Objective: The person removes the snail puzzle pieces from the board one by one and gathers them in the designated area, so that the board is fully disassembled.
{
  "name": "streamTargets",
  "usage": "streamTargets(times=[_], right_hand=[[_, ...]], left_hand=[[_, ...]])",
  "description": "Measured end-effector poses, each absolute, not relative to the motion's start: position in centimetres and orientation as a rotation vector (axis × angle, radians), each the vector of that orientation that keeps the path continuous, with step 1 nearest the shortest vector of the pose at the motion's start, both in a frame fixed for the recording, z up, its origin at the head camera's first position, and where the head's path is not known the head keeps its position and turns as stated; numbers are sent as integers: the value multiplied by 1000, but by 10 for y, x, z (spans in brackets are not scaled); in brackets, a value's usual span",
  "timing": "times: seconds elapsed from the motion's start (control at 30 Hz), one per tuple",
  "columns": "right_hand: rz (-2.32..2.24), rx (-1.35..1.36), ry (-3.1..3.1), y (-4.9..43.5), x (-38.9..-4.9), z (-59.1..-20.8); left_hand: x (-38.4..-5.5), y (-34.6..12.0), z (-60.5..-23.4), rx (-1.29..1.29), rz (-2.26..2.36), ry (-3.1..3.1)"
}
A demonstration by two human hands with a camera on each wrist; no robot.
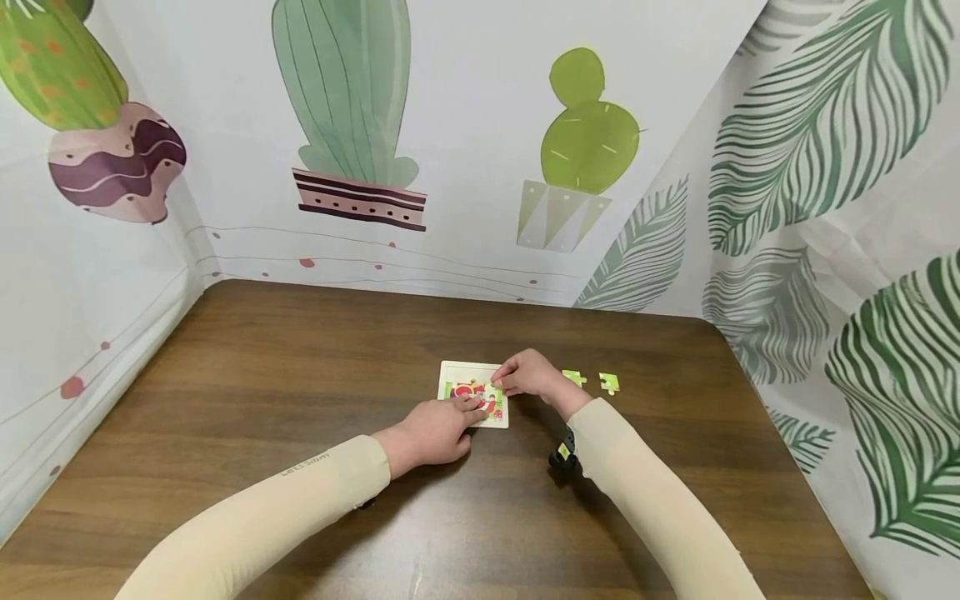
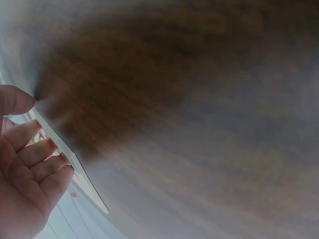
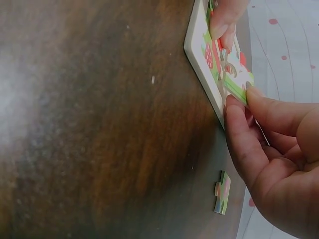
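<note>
A small jigsaw puzzle in a cream frame (image 1: 467, 367) lies on the table, its picture partly filled with red and green pieces. My left hand (image 1: 433, 431) rests its fingertips on the puzzle near the lower edge; in the left wrist view the thumb stands apart from the fingers. Between thumb and fingers, my right hand (image 1: 529, 374) pinches a green-edged puzzle piece (image 3: 236, 89) over the right side of the frame. That piece looks tilted in the right wrist view, and the fingers hide part of it.
Two loose green puzzle pieces, one nearer (image 1: 573, 377) and one farther right (image 1: 609, 382), lie on the brown wooden table (image 1: 322, 350) beyond my right wrist. Cloth (image 1: 480, 167) printed with cacti and leaves hangs behind and beside the table.
</note>
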State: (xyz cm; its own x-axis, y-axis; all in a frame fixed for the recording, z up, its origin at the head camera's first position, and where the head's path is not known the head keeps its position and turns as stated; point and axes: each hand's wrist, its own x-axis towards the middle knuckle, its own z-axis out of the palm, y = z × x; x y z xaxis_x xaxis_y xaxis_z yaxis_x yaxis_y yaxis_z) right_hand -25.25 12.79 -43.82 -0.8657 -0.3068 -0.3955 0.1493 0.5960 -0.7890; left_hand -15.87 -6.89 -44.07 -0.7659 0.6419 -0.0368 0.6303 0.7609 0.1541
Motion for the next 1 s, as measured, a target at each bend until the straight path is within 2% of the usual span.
streamTargets(times=[1.0], right_hand=[[-1254,-153,2377,153,-243,-425]], left_hand=[[-160,-71,-444,1014,254,2845]])
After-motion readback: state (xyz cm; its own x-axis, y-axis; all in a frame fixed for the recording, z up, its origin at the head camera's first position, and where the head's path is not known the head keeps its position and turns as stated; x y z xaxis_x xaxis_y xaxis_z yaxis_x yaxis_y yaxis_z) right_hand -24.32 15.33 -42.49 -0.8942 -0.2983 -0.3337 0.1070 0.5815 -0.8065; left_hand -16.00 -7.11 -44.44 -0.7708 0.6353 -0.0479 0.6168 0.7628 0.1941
